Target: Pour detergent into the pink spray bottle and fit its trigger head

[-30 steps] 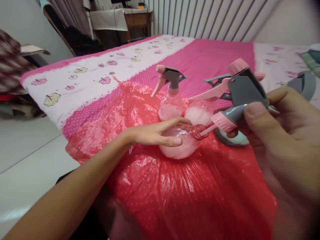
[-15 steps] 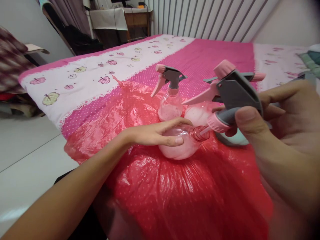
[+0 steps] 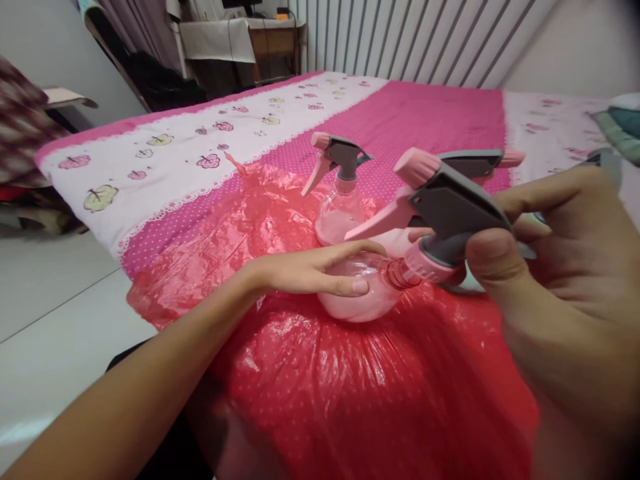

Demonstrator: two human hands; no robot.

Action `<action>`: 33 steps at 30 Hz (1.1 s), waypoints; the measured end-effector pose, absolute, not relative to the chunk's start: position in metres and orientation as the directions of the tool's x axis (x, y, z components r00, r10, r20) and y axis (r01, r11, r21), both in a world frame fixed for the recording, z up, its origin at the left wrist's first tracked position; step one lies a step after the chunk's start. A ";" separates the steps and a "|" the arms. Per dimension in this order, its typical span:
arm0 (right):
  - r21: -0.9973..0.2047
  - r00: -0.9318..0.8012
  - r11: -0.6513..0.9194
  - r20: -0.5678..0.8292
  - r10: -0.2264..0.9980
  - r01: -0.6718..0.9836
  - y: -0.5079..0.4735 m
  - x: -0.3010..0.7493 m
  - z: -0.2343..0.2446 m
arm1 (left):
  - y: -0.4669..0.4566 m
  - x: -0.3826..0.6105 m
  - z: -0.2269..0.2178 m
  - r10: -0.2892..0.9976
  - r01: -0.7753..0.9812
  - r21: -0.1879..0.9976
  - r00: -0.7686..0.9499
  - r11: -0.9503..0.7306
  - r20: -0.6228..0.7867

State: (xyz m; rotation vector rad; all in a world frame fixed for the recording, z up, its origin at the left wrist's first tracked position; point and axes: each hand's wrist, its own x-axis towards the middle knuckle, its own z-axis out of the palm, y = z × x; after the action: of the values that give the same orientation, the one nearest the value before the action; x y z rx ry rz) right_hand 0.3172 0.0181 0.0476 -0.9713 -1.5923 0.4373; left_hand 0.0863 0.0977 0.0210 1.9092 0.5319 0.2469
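A clear round spray bottle (image 3: pixel 350 303) lies tilted on a red plastic bag (image 3: pixel 320 373), its neck pointing right. My left hand (image 3: pixel 320 270) is wrapped round its body. My right hand (image 3: pixel 545 267) pinches a grey and pink trigger spray head (image 3: pixel 445 207). The pink collar of that head is at the bottle's mouth, with the tube inside the neck; whether the threads have caught I cannot tell. Just behind stands another spray bottle (image 3: pixel 340 217) with its head on. A further grey and pink spray head (image 3: pixel 473 160) shows partly behind the one I hold.
Under the bag is a bed with a pink and white patterned cover (image 3: pixel 445 113). Folded green cloth (image 3: pixel 620 123) lies at the far right. A desk (image 3: pixel 275 47) and a dark chair (image 3: pixel 150 73) stand beyond the bed, and pale floor tiles (image 3: pixel 55 300) show at left.
My right hand has brought the spray head left and down, so its collar has closed the gap to the bottle's mouth. My left hand has stayed on the bottle.
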 end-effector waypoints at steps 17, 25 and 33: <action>-0.802 0.016 0.483 0.521 0.853 0.350 0.013 0.318 0.050 | 0.098 0.087 0.020 0.498 0.277 0.913 0.862 -0.300 -0.097; -0.787 0.020 0.488 0.534 0.845 0.377 0.012 0.320 0.051 | 0.098 0.085 0.020 0.502 0.284 0.910 0.859 -0.301 -0.101; -0.792 -0.084 0.518 0.521 0.849 0.324 0.011 0.322 0.051 | 0.096 0.088 0.020 0.511 0.278 0.921 0.853 -0.273 -0.106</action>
State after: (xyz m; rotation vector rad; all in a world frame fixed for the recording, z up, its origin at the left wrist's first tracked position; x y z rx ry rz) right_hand 0.3219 0.0112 0.0511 -1.0114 -1.6558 0.5944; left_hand 0.0876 0.0958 0.0203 1.8719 0.5907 0.2520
